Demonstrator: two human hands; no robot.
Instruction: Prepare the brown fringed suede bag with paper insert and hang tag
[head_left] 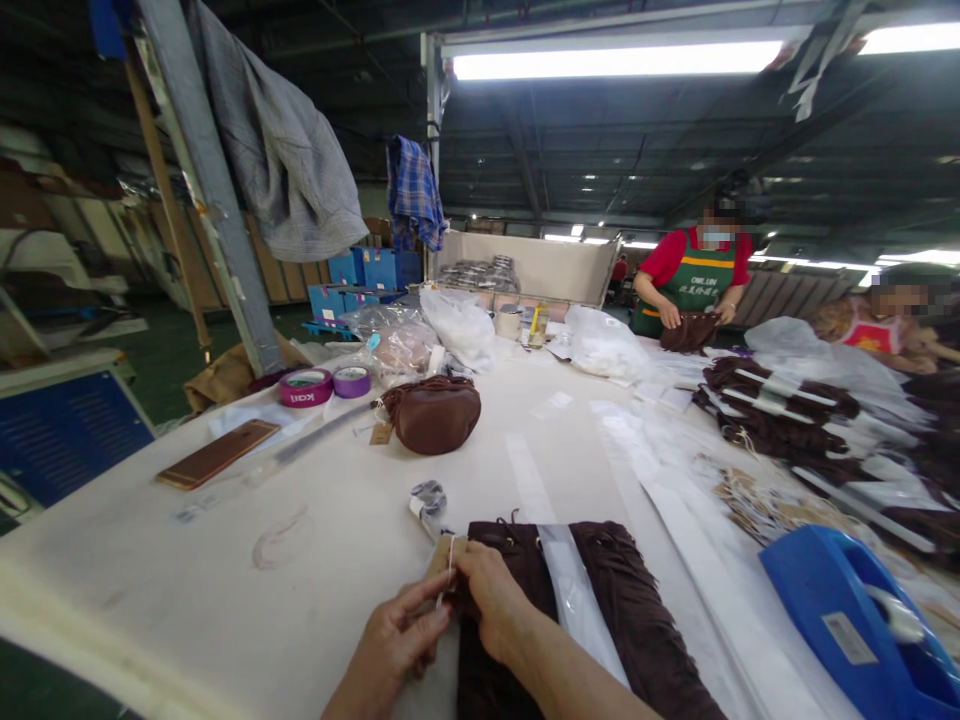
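A dark brown fringed bag [637, 590] lies flat in front of me, with a strip of clear plastic wrap [570, 570] across it. At its upper left corner is a tan hang tag [442, 556] with a white string [451, 560]. My left hand [397, 640] is closed in a pinch on the lower end of the string. My right hand [499, 605] rests over the bag's corner, its fingers closed at the tag; exactly what they grip is partly hidden. A small piece of crumpled grey wrap [429, 500] lies just beyond the tag.
A rounded brown leather bag [437, 415] stands ahead, with a phone [217, 455] and tape rolls [305, 388] to its left. On the right are a blue tape dispenser [847, 610], loose tags [757, 500] and stacked brown bags [780, 400]. A co-worker [694, 275] handles a bag across the table.
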